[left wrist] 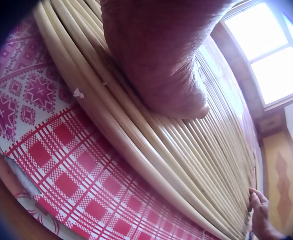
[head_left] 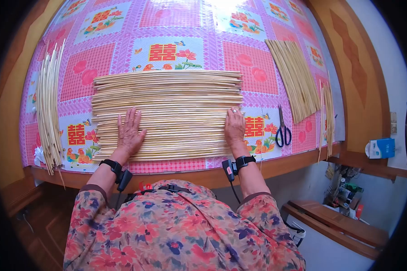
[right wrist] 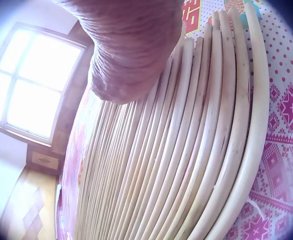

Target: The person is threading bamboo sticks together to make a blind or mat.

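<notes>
A wide row of straw-coloured plant stalks (head_left: 176, 90) lies side by side across the table, their ends slightly uneven. My left hand (head_left: 130, 133) rests on the stalks toward their left end, fingers stretched away from me and thumb out to the right. At the right end my right hand (head_left: 234, 128) rests over the stalks, near their tips. Close up in the left wrist view, the left hand (left wrist: 156, 60) overlaps the stalks (left wrist: 136, 145) nearest the table's front. The right wrist view has the right hand (right wrist: 131, 50) against the stalks (right wrist: 186, 145), its fingers mostly hidden.
A patterned plastic cloth (head_left: 167, 167) covers the table. Loose thin stalks (head_left: 49, 104) lie at the left. Scissors (head_left: 282, 131) lie right of the row, beside a flat bundle of stalks (head_left: 296, 79) and a few thinner ones (head_left: 328, 113). A blue-and-white box (head_left: 380, 148) is farther right.
</notes>
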The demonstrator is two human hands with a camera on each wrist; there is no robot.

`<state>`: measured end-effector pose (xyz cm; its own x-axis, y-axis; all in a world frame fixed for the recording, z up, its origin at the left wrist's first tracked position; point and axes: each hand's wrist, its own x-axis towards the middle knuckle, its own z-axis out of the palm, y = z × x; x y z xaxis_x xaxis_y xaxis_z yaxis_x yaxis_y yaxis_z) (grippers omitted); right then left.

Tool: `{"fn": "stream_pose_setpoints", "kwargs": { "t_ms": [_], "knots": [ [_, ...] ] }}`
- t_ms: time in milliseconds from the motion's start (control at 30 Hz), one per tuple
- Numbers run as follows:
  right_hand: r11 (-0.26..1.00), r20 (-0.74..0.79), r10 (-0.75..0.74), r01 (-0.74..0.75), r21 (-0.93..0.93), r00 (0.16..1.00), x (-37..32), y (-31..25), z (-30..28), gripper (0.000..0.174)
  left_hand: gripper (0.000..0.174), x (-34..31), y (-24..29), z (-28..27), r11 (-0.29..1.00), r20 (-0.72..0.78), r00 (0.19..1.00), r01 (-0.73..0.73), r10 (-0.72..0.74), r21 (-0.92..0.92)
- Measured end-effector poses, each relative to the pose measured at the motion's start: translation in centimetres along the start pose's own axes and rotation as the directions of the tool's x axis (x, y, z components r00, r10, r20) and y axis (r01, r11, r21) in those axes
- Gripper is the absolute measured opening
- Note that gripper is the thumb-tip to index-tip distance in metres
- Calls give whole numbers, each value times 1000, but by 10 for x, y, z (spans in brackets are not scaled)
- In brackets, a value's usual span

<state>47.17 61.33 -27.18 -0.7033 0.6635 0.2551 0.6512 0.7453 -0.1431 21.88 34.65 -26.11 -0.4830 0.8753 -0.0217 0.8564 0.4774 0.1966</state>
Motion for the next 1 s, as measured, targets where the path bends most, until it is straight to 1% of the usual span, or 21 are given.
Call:
{"fn": "stream_pose_setpoints", "kwargs": {
  "t_ms": [100, 167, 200, 233, 300, 367, 433, 467, 533, 567, 633, 667, 767, 800, 833, 900, 933, 967, 1000],
  "knots": [
    [1000, 17, 0, 0, 24, 1000, 0, 0, 2, 26, 65, -1, -3, -2, 1000, 17, 1000, 14, -14, -19],
    [998, -11, -56, 55, -34, 998, -4, 6, 9, 27, 65, -1, -1, -1, 1000, 9, 1000, -6, 6, -20],
    [996, -7, -52, 51, -69, 999, -6, 11, 14, 28, 64, 0, 1, 0, 999, 12, 1000, -6, 6, -37],
    [995, -3, -65, 64, -82, 998, -6, 13, 21, 29, 64, -1, -1, 1, 999, 16, 1000, 18, -18, -37],
    [994, 50, -56, 61, -94, 997, -6, 13, 21, 32, 63, -3, -6, 5, 999, -2, 1000, -4, 4, -45],
    [993, 152, -22, 40, -112, 988, -4, 8, 9, 36, 61, -4, -7, 3, 998, 10, 1000, 0, 0, -56],
    [988, 303, 66, -20, -152, 951, 7, -6, -12, 40, 63, -4, -10, 10, 998, -35, 999, -4, 1, -68],
    [990, 299, 31, 12, -139, 954, 12, -11, -14, 40, 63, -4, -11, 6, 998, -50, 998, 27, -30, -62],
    [978, 223, 114, -70, -197, 968, 18, -19, -16, 44, 63, -1, -12, -1, 989, 73, 997, 12, -1, -150],
    [979, 223, 100, -57, -195, 970, 22, -25, -15, 44, 63, -1, -13, -1, 988, 68, 998, 24, -14, -151],
    [997, 64, -44, 47, -55, 997, 33, -38, -11, 46, 62, 0, -16, 2, 980, -36, 999, 12, -19, -201],
    [998, 84, -57, 56, 10, 995, 37, -46, -10, 49, 61, 4, -16, -2, 989, -61, 998, -5, -4, -150],
    [996, 124, -91, 93, -10, 988, 41, -65, 2, 51, 61, 18, -20, -10, 990, -109, 993, 36, -52, -137],
    [997, 180, -76, 77, 1, 981, 42, -72, 1, 54, 62, 24, -24, -12, 993, -94, 994, 40, -51, -112],
    [997, 180, -74, 75, 0, 981, 43, -70, 6, 54, 62, 30, -29, -12, 993, -94, 994, 38, -48, -113],
    [996, 185, -89, 90, 4, 979, 38, -63, 23, 57, 63, 40, -38, -8, 997, -55, 996, 69, -71, -45],
    [996, 227, -79, 88, -33, 971, 35, -59, 30, 60, 63, 41, -43, -5, 995, -68, 993, 90, -93, -50],
    [996, 230, -77, 86, -29, 970, 34, -60, 30, 60, 63, 41, -46, -2, 995, -64, 994, 90, -93, -48],
    [996, 211, -82, 87, -15, 974, 34, -61, 30, 61, 63, 40, -47, 2, 995, -108, 990, 86, -91, -53]
  ]
}}
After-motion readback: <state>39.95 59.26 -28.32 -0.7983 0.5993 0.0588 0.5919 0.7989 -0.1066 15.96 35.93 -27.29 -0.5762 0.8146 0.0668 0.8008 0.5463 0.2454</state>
